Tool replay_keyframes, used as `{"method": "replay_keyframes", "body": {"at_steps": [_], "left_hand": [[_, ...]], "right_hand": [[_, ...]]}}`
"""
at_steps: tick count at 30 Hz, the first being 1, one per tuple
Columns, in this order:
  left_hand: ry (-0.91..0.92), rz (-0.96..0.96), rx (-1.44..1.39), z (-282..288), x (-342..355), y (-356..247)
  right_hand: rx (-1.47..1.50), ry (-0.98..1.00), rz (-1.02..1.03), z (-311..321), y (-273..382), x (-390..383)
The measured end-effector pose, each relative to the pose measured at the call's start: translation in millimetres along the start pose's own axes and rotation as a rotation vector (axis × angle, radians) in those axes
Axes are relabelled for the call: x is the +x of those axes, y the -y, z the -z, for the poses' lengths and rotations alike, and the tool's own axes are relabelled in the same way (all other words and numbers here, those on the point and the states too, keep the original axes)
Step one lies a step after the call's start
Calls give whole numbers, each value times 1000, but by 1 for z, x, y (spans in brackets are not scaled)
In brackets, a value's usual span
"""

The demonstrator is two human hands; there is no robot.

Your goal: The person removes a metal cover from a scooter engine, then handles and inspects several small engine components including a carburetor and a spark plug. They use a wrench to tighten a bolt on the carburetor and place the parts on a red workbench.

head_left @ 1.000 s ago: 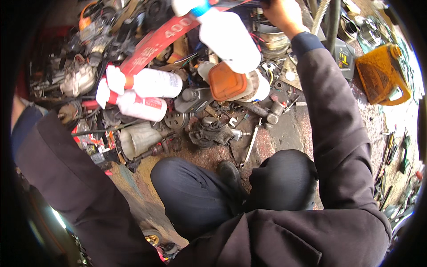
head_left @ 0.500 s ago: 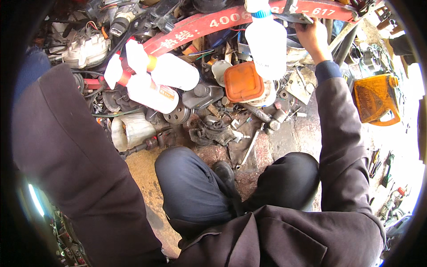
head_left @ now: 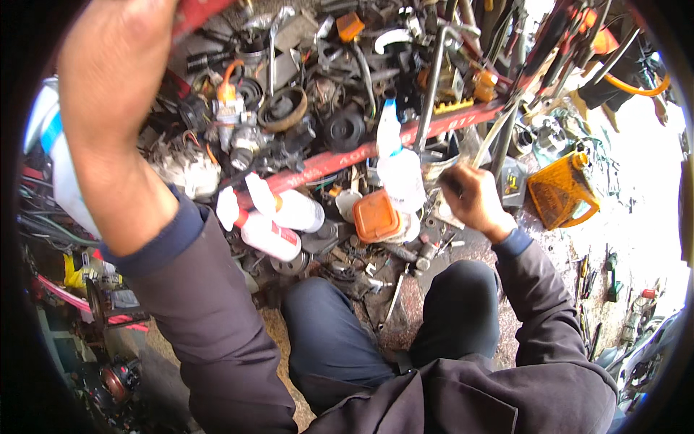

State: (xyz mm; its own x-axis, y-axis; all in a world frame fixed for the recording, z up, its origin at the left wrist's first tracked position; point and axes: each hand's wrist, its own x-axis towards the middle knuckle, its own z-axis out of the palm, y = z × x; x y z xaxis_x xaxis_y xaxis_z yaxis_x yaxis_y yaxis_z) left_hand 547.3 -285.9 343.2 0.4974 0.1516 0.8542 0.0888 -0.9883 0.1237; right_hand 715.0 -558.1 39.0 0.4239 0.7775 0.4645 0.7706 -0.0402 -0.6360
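My left hand (head_left: 119,79) is raised large at the upper left, beside a red bar end (head_left: 195,16). The top edge cuts off its fingers, so its grip is hidden. My right hand (head_left: 476,202) is closed around something dark that I cannot make out, to the right of a white spray bottle with a blue collar (head_left: 402,181). Two white spray bottles, one with a red collar (head_left: 271,237) and one behind it (head_left: 301,211), lean left of a tub with an orange lid (head_left: 376,217). In front of my knees lies a wrench (head_left: 395,295).
A red lettered bar (head_left: 318,171) crosses behind the bottles. Beyond it lie heaped machine parts, including a round ring-shaped part (head_left: 282,108). A dirty yellow jug (head_left: 564,192) lies to the right. A pink hose (head_left: 61,291) is at the far left.
My left hand has come up into view at the upper left. My right hand has drawn back from the red bar toward me. The view has shifted, showing more of the heap.
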Motion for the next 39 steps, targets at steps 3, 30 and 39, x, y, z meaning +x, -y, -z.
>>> {"method": "replay_keyframes", "body": {"at_steps": [3,30,39], "left_hand": [[72,206,-153,3,3,-7],[-149,-138,386,-23,8,-17],[-130,-98,437,-27,6,-21]], "right_hand": [[100,20,84,24,39,28],[-650,-17,234,-43,32,248],[-473,-120,125,-61,66,261]]}}
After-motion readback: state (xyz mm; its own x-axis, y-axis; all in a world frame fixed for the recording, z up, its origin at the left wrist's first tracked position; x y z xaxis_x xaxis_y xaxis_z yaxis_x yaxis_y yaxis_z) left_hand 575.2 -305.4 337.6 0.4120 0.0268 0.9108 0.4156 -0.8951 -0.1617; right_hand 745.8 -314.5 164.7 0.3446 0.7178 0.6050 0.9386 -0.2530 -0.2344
